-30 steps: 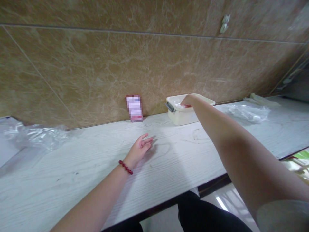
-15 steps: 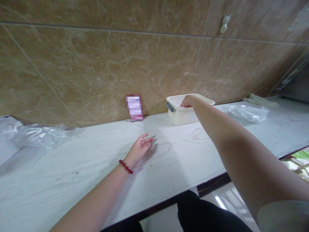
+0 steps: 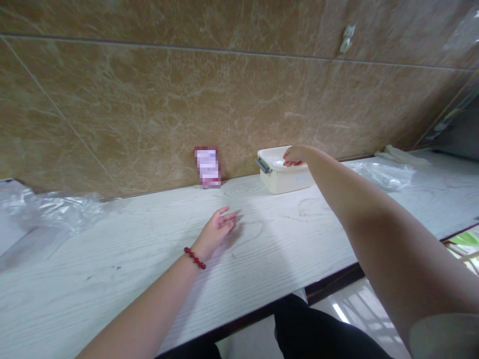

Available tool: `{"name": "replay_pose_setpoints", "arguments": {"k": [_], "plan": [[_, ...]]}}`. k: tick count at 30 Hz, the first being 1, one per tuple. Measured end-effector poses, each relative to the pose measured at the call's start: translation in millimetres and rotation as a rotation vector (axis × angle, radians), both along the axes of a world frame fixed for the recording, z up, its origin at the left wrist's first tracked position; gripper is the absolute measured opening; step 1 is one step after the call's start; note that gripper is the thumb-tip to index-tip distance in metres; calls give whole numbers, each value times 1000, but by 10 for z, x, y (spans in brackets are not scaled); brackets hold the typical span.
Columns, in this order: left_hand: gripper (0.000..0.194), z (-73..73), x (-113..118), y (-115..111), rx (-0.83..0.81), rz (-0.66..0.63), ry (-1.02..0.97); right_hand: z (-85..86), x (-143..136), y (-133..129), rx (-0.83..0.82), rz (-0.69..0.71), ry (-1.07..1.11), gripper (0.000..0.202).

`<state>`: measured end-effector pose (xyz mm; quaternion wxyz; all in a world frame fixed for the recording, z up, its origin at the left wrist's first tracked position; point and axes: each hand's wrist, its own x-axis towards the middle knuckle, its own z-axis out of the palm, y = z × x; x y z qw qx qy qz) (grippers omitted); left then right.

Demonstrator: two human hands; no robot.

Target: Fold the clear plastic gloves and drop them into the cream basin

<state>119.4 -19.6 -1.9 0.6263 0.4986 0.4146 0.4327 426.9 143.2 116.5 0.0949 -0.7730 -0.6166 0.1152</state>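
My left hand point(image 3: 221, 225) rests over the white wood-grain tabletop point(image 3: 258, 249), its fingers loosely apart and holding nothing. A red bead bracelet point(image 3: 195, 258) circles that wrist. My right hand point(image 3: 295, 154) reaches over the rim of a cream plastic storage box point(image 3: 286, 182) with a grey clip on its left end. Its fingers are curled inside the box, and thin white lines show by the fingertips. What they hold is too small to name. Something pale point(image 3: 277, 163) lies in the box, partly hidden by the wall.
A pixelated red-and-white card or phone point(image 3: 208, 167) leans against the brown marbled wall point(image 3: 149, 114). Clear plastic bags lie at the left point(image 3: 67, 209) and the right point(image 3: 389, 174). A white hook point(image 3: 347, 39) is on the wall. The table's front edge point(image 3: 262, 311) is dark.
My right hand has shifted slightly right and turned within the box, so its fingers show more. My left hand has stayed in place.
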Motion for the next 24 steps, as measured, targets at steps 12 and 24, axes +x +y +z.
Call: {"name": "replay_pose_setpoints", "arguments": {"k": [12,24], "plan": [[47,-75,-36,38,0,-27,-22,187,-11,-312,-129,-37,15,19],[47,-26,-10,16,6,-10,-14,194,114,-426,2,95,-40,27]]}}
